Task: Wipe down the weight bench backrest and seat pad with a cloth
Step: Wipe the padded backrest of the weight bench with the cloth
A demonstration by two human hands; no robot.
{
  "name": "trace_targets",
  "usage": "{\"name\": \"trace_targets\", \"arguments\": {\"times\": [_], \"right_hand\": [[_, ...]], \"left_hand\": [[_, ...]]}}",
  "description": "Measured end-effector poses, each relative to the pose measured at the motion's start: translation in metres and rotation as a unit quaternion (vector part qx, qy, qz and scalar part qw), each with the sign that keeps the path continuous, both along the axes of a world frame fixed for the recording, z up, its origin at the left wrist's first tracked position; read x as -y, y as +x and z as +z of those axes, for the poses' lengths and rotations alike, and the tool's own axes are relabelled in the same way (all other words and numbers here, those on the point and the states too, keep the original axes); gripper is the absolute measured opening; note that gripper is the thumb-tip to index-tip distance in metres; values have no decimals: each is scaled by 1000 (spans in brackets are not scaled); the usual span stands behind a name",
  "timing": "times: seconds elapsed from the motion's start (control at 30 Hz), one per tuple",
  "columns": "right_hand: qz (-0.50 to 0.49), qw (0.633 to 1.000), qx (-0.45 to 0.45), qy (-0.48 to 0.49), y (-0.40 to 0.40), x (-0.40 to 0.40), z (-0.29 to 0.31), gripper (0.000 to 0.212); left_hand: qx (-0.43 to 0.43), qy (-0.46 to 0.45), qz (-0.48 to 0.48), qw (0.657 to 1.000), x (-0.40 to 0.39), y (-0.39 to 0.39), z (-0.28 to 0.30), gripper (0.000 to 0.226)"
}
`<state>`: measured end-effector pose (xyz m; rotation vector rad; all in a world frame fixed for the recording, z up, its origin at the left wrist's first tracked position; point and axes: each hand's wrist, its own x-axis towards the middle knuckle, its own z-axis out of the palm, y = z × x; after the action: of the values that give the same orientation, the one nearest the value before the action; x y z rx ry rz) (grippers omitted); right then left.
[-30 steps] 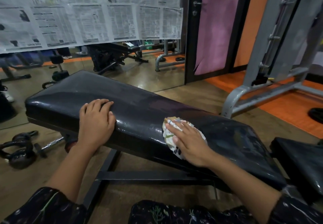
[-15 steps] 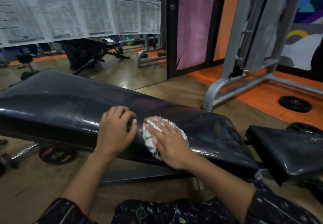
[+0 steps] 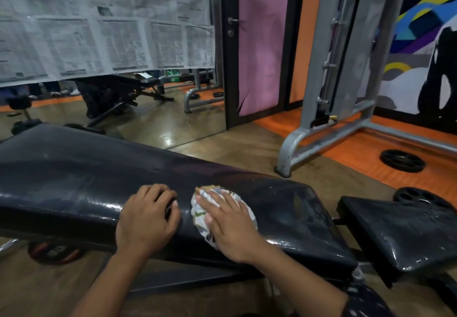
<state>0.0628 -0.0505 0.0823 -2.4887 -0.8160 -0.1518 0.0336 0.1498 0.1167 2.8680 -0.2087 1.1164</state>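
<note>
The long black backrest [image 3: 74,193] of the weight bench runs across the view, glossy and streaked. Its black seat pad [image 3: 405,230] sits apart at the right. A crumpled white patterned cloth [image 3: 201,209] lies on the backrest's near edge, pressed flat under my right hand [image 3: 232,227]. My left hand [image 3: 146,220] rests on the backrest just left of the cloth, fingers curled over the pad, holding nothing.
A grey machine frame [image 3: 321,138] stands behind the bench at the right. Black weight plates [image 3: 403,160] lie on the orange floor, another [image 3: 53,252] under the bench. A mirror covered with newspaper [image 3: 99,32] lines the far wall beside a pink door [image 3: 262,44].
My left hand has slid right along the backrest until it sits close beside the cloth. The view has swung right, bringing the seat pad and floor plates in. My right hand stays on the cloth.
</note>
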Motion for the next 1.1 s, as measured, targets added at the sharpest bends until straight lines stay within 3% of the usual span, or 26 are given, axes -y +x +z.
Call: {"name": "trace_targets", "arguments": {"times": [0.2, 0.27, 0.57, 0.73, 0.87, 1.1], "right_hand": [[-68, 997, -20, -21, 36, 26, -9, 60], [-78, 995, -57, -26, 52, 12, 4, 55], [15, 1000, -14, -21, 3, 35, -9, 50], [-62, 997, -46, -21, 47, 45, -11, 60], [-96, 990, -96, -35, 59, 15, 6, 48], [15, 999, -20, -26, 6, 35, -7, 52]], "left_hand": [[-21, -4, 20, 1000, 1, 0, 2, 29], [-23, -2, 21, 1000, 1, 0, 2, 27], [-9, 0, 11, 1000, 0, -1, -2, 27], [6, 10, -15, 1000, -6, -7, -11, 32], [8, 21, -14, 1000, -5, -8, -13, 34], [28, 17, -13, 999, -4, -7, -15, 33]]}}
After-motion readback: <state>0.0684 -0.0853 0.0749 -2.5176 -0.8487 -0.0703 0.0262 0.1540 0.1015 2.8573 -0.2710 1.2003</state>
